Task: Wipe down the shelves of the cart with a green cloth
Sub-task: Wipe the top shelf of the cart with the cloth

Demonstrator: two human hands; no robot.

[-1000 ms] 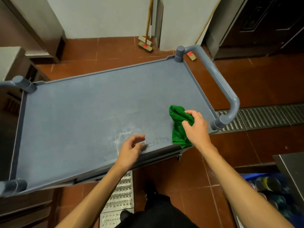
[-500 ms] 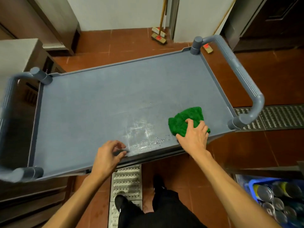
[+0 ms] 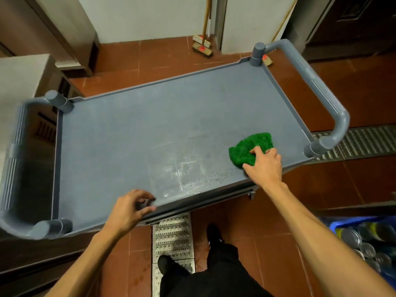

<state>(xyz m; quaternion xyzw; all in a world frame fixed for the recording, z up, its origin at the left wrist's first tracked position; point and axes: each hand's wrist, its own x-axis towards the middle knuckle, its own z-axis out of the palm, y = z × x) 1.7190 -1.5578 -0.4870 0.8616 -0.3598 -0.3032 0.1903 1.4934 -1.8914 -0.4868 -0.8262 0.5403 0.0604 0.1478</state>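
Red-brown floor tiles [image 3: 139, 58] run under a grey-blue cart [image 3: 150, 129], with a broom [image 3: 202, 45] leaning at the white wall behind and a blue crate of cans [image 3: 364, 239] at lower right. The green cloth [image 3: 246, 150] lies bunched on the cart's top shelf near its right end, close to the near edge and near the right handle [image 3: 321, 93] — the right hand [image 3: 264, 166] presses on it, fingers curled into the fabric, grasping it. The left hand [image 3: 128, 211] clasps the shelf's near rim, fingers curled over the lip — wet streaks [image 3: 192, 174] shine between the two hands.
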